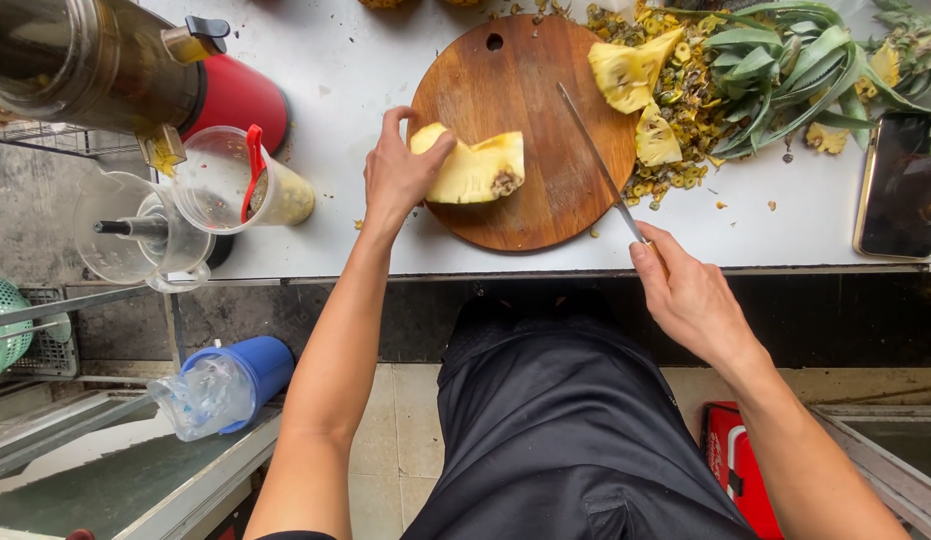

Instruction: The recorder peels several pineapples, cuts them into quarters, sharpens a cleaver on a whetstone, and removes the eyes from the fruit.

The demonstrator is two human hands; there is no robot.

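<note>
Our left hand (397, 175) in a loose grip on the peeled yellow pineapple piece (473, 168), on the round wooden cutting board (505, 215), white bench (335, 70), our right hand (690, 295) closed round the long steel knife (597, 165), beige tiled floor (395, 450) below

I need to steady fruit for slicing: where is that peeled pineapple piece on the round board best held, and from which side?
Grip the pineapple piece at its rounded left end, coming from the left, as the left hand does. It lies on its side on the cutting board, so that end offers a curved grip. That probably leaves the cut right face open to the knife in the right hand.
</note>
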